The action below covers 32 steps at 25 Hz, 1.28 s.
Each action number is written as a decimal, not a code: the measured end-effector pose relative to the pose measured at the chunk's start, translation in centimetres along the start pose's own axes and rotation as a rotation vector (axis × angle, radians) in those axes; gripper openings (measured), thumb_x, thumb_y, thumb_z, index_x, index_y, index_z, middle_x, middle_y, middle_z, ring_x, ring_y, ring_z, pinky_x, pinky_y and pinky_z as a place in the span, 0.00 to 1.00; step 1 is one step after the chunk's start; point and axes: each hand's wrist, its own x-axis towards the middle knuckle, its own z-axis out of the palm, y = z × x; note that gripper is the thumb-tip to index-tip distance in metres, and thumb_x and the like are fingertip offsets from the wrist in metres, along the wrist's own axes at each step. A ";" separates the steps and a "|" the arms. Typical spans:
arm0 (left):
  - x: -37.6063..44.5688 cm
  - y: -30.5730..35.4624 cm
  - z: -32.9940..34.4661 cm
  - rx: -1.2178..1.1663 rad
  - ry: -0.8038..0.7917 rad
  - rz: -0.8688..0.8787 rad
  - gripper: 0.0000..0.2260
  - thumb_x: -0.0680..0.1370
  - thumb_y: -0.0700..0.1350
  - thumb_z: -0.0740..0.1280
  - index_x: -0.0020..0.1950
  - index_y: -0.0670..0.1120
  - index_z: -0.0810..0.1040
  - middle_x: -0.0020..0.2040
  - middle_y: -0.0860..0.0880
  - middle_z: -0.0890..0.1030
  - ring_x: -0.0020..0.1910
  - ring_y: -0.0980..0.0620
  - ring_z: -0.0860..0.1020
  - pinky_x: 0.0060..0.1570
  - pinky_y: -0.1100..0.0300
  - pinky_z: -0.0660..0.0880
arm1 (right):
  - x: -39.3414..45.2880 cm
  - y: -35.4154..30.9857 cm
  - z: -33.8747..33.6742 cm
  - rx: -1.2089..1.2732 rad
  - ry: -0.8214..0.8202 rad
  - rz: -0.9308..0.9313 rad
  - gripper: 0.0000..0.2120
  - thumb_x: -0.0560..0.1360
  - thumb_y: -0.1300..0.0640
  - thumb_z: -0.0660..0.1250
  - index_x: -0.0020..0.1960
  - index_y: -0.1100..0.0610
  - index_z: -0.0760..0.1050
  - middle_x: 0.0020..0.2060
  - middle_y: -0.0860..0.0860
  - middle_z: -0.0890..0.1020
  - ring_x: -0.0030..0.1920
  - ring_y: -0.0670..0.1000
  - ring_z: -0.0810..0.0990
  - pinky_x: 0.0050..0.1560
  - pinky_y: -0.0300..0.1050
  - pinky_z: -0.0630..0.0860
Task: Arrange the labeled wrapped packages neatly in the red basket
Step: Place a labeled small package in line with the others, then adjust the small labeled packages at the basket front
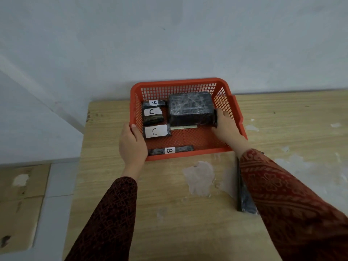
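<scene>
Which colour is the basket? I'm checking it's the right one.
Red-orange, seen clearly in the head view.

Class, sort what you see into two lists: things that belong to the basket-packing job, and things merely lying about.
Belongs to the job:
- red plastic mesh basket
- large black wrapped box
- small black packages labelled A, C and B
- black wrapped package on the table under the right sleeve
- left hand, right hand

Lying about:
- pale patches on the wooden table
- cardboard on the floor

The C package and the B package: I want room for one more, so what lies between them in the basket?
In the head view, only bare red mesh floor lies between the C package and the B package at the basket's near wall.
</scene>
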 end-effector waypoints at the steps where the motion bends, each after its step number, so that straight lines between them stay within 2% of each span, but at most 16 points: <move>1: -0.1 0.1 0.0 0.004 -0.002 0.001 0.14 0.83 0.47 0.52 0.47 0.40 0.72 0.43 0.44 0.77 0.39 0.45 0.74 0.37 0.54 0.68 | 0.6 -0.1 0.4 -0.059 0.012 -0.007 0.31 0.73 0.64 0.67 0.72 0.60 0.59 0.65 0.63 0.70 0.61 0.66 0.74 0.58 0.59 0.73; 5: 0.0 0.3 0.0 0.031 -0.004 -0.009 0.15 0.83 0.48 0.51 0.50 0.40 0.72 0.44 0.44 0.77 0.40 0.47 0.73 0.37 0.54 0.68 | 1.4 -0.8 0.9 -0.233 0.123 0.012 0.22 0.75 0.69 0.62 0.68 0.63 0.63 0.60 0.63 0.74 0.55 0.66 0.78 0.50 0.57 0.77; 8: 0.0 0.3 0.0 0.038 -0.015 0.002 0.15 0.83 0.47 0.50 0.51 0.39 0.72 0.46 0.42 0.78 0.40 0.47 0.73 0.38 0.54 0.69 | 0.6 -0.5 0.9 -0.243 0.150 -0.031 0.15 0.75 0.70 0.58 0.62 0.65 0.67 0.54 0.65 0.78 0.51 0.65 0.80 0.47 0.54 0.77; 11: 0.2 0.3 0.0 0.060 -0.009 -0.004 0.15 0.83 0.47 0.50 0.52 0.39 0.72 0.47 0.41 0.79 0.42 0.43 0.75 0.39 0.51 0.71 | -1.0 0.0 0.2 -0.099 0.195 0.022 0.09 0.76 0.66 0.60 0.56 0.65 0.72 0.49 0.65 0.81 0.48 0.66 0.80 0.41 0.51 0.74; 13: 0.2 0.4 0.1 0.060 -0.008 -0.004 0.15 0.83 0.47 0.51 0.51 0.39 0.72 0.47 0.41 0.79 0.43 0.42 0.76 0.39 0.52 0.71 | -2.5 0.7 -0.7 0.040 0.303 0.020 0.10 0.76 0.63 0.60 0.55 0.64 0.75 0.47 0.64 0.81 0.46 0.63 0.80 0.38 0.45 0.68; 15: 0.2 0.5 0.1 0.045 -0.006 0.001 0.14 0.83 0.47 0.51 0.51 0.39 0.72 0.47 0.41 0.79 0.43 0.43 0.76 0.39 0.52 0.70 | -3.3 1.0 -1.5 0.291 0.338 -0.003 0.13 0.76 0.62 0.58 0.56 0.61 0.78 0.46 0.58 0.82 0.46 0.58 0.79 0.41 0.43 0.69; 17: 0.1 0.6 0.0 0.032 -0.003 0.005 0.14 0.83 0.47 0.52 0.50 0.39 0.72 0.47 0.40 0.79 0.43 0.43 0.76 0.40 0.51 0.72 | -3.1 0.3 -1.9 0.533 0.154 -0.024 0.14 0.78 0.62 0.57 0.57 0.57 0.78 0.47 0.52 0.82 0.44 0.51 0.78 0.43 0.44 0.71; 18: 0.1 0.6 0.0 0.026 -0.003 0.007 0.14 0.83 0.46 0.52 0.50 0.39 0.72 0.46 0.40 0.79 0.43 0.42 0.76 0.40 0.50 0.72 | -3.0 -0.4 -1.8 0.560 0.015 -0.070 0.12 0.79 0.61 0.58 0.58 0.55 0.78 0.48 0.50 0.81 0.43 0.48 0.77 0.44 0.43 0.71; 20: 0.1 0.7 -0.1 0.010 -0.005 0.002 0.15 0.83 0.47 0.52 0.49 0.39 0.73 0.46 0.41 0.79 0.43 0.42 0.76 0.41 0.48 0.74 | -2.8 -2.3 -1.0 0.471 -0.211 -0.196 0.10 0.78 0.57 0.64 0.58 0.54 0.77 0.49 0.48 0.80 0.45 0.45 0.78 0.45 0.37 0.72; 22: 0.1 0.6 -0.1 0.003 -0.005 -0.003 0.15 0.83 0.47 0.52 0.50 0.39 0.73 0.46 0.42 0.79 0.43 0.43 0.76 0.41 0.48 0.74 | -2.8 -4.6 0.4 0.388 -0.315 -0.241 0.11 0.75 0.55 0.69 0.56 0.54 0.78 0.49 0.48 0.81 0.48 0.46 0.79 0.47 0.35 0.73; 24: 0.2 0.5 -0.1 0.001 -0.006 -0.002 0.15 0.83 0.47 0.52 0.50 0.39 0.73 0.46 0.42 0.79 0.42 0.44 0.76 0.40 0.50 0.73 | -2.7 -6.6 2.3 0.351 -0.307 -0.230 0.10 0.72 0.56 0.72 0.53 0.57 0.79 0.44 0.50 0.81 0.46 0.48 0.78 0.45 0.38 0.72; 26: 0.2 0.4 0.0 -0.006 -0.005 0.002 0.15 0.83 0.48 0.52 0.50 0.39 0.73 0.45 0.43 0.79 0.41 0.45 0.76 0.38 0.53 0.71 | -2.8 -8.3 3.9 0.314 -0.228 -0.197 0.09 0.70 0.58 0.74 0.48 0.59 0.80 0.41 0.52 0.81 0.44 0.51 0.78 0.44 0.42 0.73; 29: 0.2 0.2 0.0 -0.019 -0.002 0.007 0.15 0.83 0.48 0.52 0.50 0.40 0.73 0.44 0.45 0.78 0.40 0.48 0.75 0.38 0.55 0.70 | -2.7 -10.6 5.5 0.203 -0.172 -0.156 0.08 0.69 0.58 0.74 0.46 0.60 0.79 0.45 0.57 0.83 0.49 0.57 0.80 0.49 0.48 0.78; 32: 0.1 0.2 0.1 -0.031 0.000 0.005 0.15 0.83 0.47 0.52 0.48 0.40 0.73 0.43 0.45 0.77 0.39 0.47 0.74 0.37 0.54 0.70 | -2.7 -12.3 6.6 0.116 -0.180 -0.185 0.10 0.71 0.59 0.72 0.50 0.62 0.79 0.49 0.60 0.83 0.53 0.59 0.79 0.52 0.50 0.78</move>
